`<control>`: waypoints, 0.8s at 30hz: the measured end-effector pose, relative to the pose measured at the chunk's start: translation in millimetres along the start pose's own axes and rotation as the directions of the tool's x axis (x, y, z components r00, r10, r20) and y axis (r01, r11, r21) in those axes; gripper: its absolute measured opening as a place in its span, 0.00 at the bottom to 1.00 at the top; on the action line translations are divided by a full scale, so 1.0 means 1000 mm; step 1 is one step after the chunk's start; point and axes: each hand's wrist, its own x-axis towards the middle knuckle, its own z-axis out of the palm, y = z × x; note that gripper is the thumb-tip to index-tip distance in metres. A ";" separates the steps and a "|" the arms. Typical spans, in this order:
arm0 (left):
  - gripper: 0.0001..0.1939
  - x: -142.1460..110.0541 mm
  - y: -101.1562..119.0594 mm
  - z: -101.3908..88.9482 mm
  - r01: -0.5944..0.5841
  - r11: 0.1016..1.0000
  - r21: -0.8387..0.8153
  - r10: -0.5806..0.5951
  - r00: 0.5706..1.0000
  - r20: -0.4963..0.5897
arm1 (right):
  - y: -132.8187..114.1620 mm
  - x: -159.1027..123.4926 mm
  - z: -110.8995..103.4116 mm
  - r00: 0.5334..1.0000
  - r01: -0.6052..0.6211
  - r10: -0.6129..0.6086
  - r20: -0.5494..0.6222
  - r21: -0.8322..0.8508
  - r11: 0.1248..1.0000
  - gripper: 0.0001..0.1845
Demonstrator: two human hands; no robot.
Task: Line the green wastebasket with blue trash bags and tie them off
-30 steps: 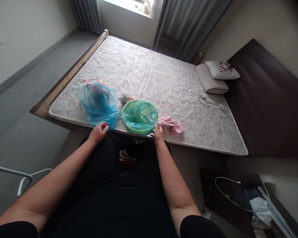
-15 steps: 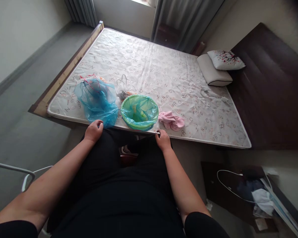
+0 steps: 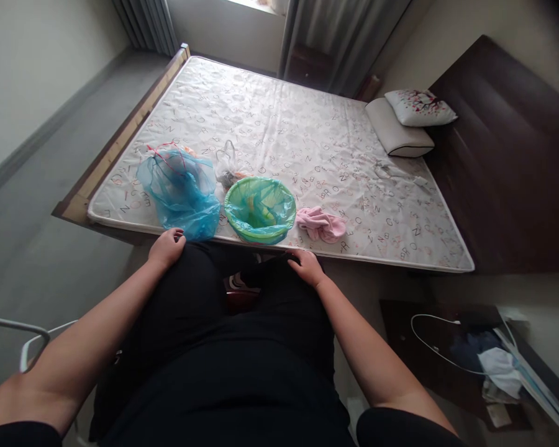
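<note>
My left hand (image 3: pixel 166 247) rests on my left thigh in black trousers, fingers loosely bent, holding nothing. It lies just below a crumpled blue plastic bag (image 3: pixel 181 194) at the mattress edge. My right hand (image 3: pixel 306 267) lies flat on my right thigh, empty. Just above it on the mattress are a round green bin with a green liner (image 3: pixel 261 210) and a pink cloth (image 3: pixel 320 225). A small clear bag (image 3: pixel 227 166) sits behind the bin.
The patterned mattress (image 3: pixel 307 136) fills the middle, with two pillows (image 3: pixel 397 135) by the dark headboard (image 3: pixel 503 155). A low dark stand (image 3: pixel 447 347) with a white cable and clutter is at lower right. A white metal frame (image 3: pixel 9 326) shows at left.
Both hands drew back from the mattress edge, the left from the blue bag and the right from beside the bin, down onto my thighs.
</note>
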 end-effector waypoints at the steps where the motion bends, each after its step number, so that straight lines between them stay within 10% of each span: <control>1: 0.14 0.002 0.001 0.001 -0.003 1.000 0.015 0.003 1.000 -0.017 | 0.001 0.000 0.000 1.000 -0.003 0.003 -0.017 -0.004 1.000 0.20; 24: 0.10 0.019 0.000 0.001 -0.021 0.997 0.079 0.028 0.995 -0.091 | 0.020 0.018 0.000 0.949 -0.124 0.122 -0.290 0.011 0.992 0.19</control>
